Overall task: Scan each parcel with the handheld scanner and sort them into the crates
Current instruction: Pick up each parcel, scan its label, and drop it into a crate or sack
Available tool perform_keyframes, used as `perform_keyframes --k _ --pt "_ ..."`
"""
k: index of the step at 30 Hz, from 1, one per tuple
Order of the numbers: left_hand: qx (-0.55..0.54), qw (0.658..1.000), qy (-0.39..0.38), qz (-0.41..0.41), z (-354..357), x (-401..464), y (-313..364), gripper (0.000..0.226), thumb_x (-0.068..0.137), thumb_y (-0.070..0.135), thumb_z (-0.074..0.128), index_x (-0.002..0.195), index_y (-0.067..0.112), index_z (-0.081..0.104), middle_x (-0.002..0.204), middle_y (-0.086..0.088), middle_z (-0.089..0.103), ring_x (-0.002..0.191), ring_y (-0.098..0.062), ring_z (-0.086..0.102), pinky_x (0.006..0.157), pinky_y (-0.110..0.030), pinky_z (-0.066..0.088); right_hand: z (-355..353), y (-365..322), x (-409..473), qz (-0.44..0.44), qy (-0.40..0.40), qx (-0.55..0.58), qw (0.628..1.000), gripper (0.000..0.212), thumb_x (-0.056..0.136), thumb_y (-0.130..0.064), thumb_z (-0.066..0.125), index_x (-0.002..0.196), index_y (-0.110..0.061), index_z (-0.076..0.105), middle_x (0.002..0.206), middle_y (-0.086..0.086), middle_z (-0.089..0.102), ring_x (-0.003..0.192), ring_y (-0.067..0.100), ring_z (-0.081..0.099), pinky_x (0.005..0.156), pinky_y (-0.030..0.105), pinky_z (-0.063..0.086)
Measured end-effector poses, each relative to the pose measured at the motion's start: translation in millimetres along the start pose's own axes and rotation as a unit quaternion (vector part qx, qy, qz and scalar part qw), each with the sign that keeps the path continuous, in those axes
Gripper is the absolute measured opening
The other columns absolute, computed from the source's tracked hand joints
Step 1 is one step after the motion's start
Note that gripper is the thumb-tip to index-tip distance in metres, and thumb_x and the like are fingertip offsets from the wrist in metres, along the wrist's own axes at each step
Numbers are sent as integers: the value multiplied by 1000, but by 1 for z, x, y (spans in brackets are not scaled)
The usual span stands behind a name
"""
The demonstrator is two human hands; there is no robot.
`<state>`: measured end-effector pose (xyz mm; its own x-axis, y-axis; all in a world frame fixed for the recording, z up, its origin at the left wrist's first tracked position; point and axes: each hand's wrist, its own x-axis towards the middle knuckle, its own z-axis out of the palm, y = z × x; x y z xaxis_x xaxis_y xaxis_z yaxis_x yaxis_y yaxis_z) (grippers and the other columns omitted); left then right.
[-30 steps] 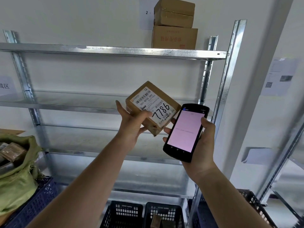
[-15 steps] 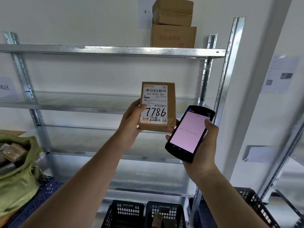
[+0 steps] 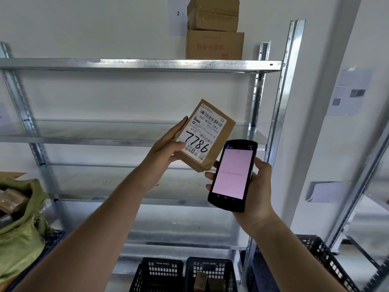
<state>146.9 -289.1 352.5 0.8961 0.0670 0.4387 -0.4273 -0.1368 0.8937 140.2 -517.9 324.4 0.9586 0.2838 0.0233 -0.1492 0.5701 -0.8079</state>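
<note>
Change: since half a second ago you have tipped the parcel [image 3: 207, 135] from upright to leaning with its top toward the left, and your handheld scanner [image 3: 232, 174] stands closer to upright; the parcel's lower right corner now sits just behind the scanner's top edge
Left grip: your left hand [image 3: 166, 152] holds the parcel by its left edge; the fingers run up along that side and the thumb lies on the label's lower left corner
Right grip: your right hand [image 3: 257, 186] is wrapped round the scanner; fingertips show at its left edge, the thumb at its right edge
Parcel: a brown paper-wrapped box raised in front of the metal shelving [image 3: 134, 65], at the level of the second shelf; its white label [image 3: 203, 133] faces you, with barcodes and a large handwritten 7786
Scanner: a black handset held low and to the right of the parcel; its screen glows pale pink with a faint line of text too small to read
Crates: two dark crates [image 3: 159, 272] stand side by side on the floor below the shelving; the right one holds brown parcels; another dark crate [image 3: 322, 256] stands beyond the upright on your right
Left edge: a green woven sack [image 3: 20, 234] with brown packages showing at its mouth rests over a blue crate [image 3: 49, 242]
Top shelf: two cardboard boxes [image 3: 213, 31] stacked one on the other, with a paper sheet marked 2 on the wall behind them
Right wall: a printed notice [image 3: 347, 91] with a small square code
</note>
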Motion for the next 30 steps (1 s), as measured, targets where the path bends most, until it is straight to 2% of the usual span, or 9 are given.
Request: perform_keyframes --k 2,5,9,13,16,21,30 --pt "25 999 15 14 -2 0 1 58 105 8 47 155 39 49 142 8 68 129 -20 65 106 -39 55 -3 -3 -1 -2 -8 -1 1000 62 104 -56 29 127 -18 72 125 15 77 104 37 73 88 48 58" --pt "58 997 36 27 -10 2 3 63 103 -5 52 152 34 54 138 11 70 130 -14 64 103 -35 58 -7 -9 -4 1 -31 -4 1000 62 105 -52 28 136 -16 68 129 20 74 104 40 70 91 49 55" --pt "89 994 44 32 -24 14 0 67 98 -7 62 151 33 56 142 5 68 133 -16 62 111 -45 54 -4 -22 -10 49 -91 -1 995 62 105 -50 33 136 -12 71 131 28 70 101 44 68 87 50 57" --pt "73 996 30 35 -27 23 1 68 97 -12 61 148 33 59 139 7 70 130 -16 65 107 -36 55 0 -29 -18 119 -165 -19 979 64 103 -47 36 136 -5 70 129 31 69 90 42 69 77 47 60" --pt "70 997 23 38 -27 27 -1 70 95 -14 61 147 33 61 141 6 69 131 -18 64 107 -35 54 3 -28 -22 155 -216 -33 963 67 100 -47 37 142 -2 64 128 31 67 89 42 67 75 45 59" --pt "74 996 16 41 -27 30 -5 70 95 -10 66 146 38 62 147 -5 63 134 -22 62 112 -46 52 7 -28 -23 190 -237 -37 952 68 97 -47 39 143 -3 63 131 31 67 90 42 70 74 45 60" --pt "75 996 15 42 -27 32 -6 70 93 -8 69 143 40 63 146 -5 62 133 -21 62 111 -48 53 9 -30 -28 199 -271 -7 942 68 100 -47 37 145 -2 61 135 32 66 89 41 72 75 44 61"
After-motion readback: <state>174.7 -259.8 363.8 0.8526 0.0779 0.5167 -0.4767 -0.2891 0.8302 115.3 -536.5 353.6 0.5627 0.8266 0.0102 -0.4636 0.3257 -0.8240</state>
